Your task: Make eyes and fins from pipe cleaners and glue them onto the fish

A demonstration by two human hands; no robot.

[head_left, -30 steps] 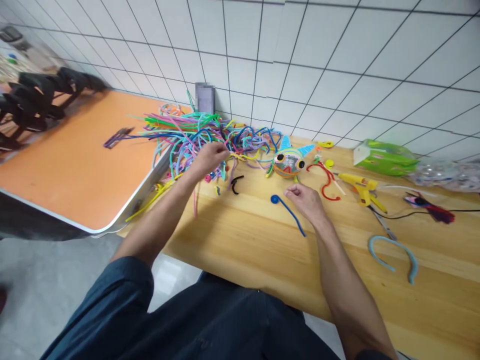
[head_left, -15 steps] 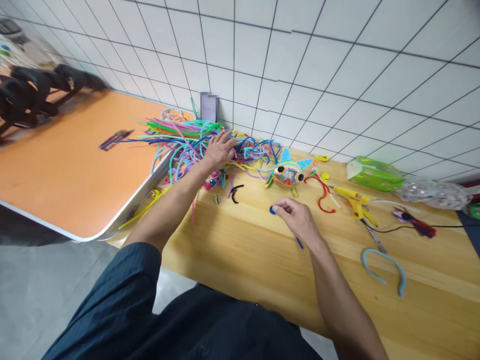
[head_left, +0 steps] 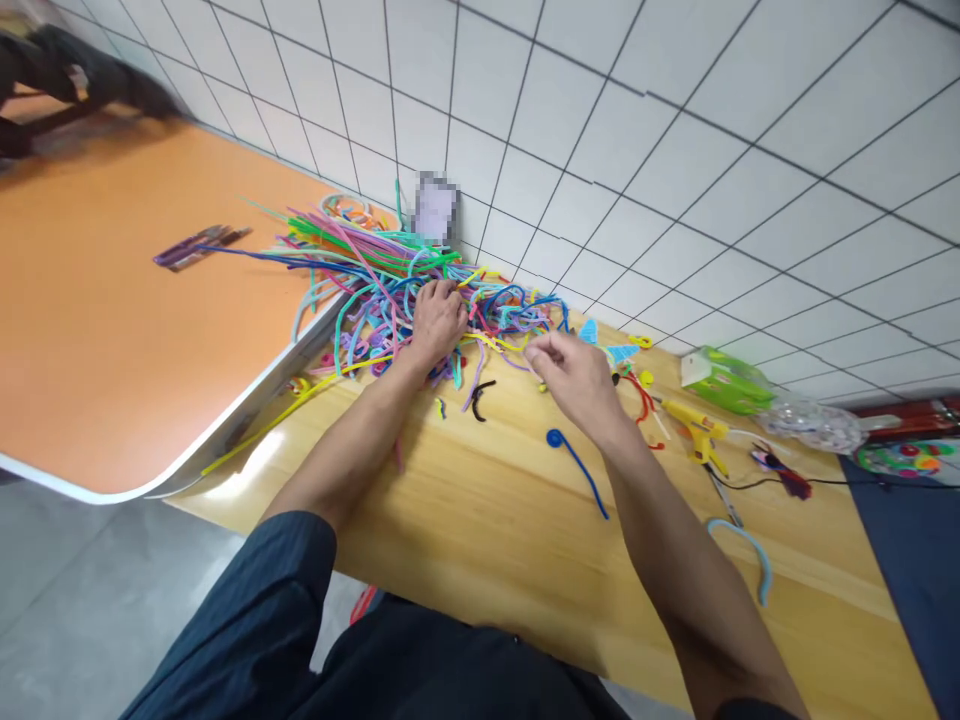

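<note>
My left hand (head_left: 440, 322) rests in a heap of colourful pipe cleaners (head_left: 367, 330), fingers bent down into them, the tips hidden. Just right of the heap hovers my right hand (head_left: 574, 375), thumb and fingers drawn together near a yellow pipe cleaner (head_left: 491, 342). Whether anything is pinched there, I cannot make out. Below it on the wooden table lies a blue pipe cleaner (head_left: 581, 475), one end rolled into a flat coil. Behind the right hand a figure is mostly hidden; its blue ears (head_left: 621, 353) show. Short black pieces (head_left: 480, 400) lie between the hands.
To the right are a yellow glue gun (head_left: 697, 430) with its cord, scissors (head_left: 726, 497), a light blue curved pipe cleaner (head_left: 754, 555) and a green package (head_left: 724, 380). An orange tabletop (head_left: 150, 370) adjoins on the left. The tiled wall (head_left: 675, 180) closes off the back.
The right hand has let go of the blue coil, which now lies on the table, and moved up and left towards the heap. My left hand's fingers have curled into the heap.
</note>
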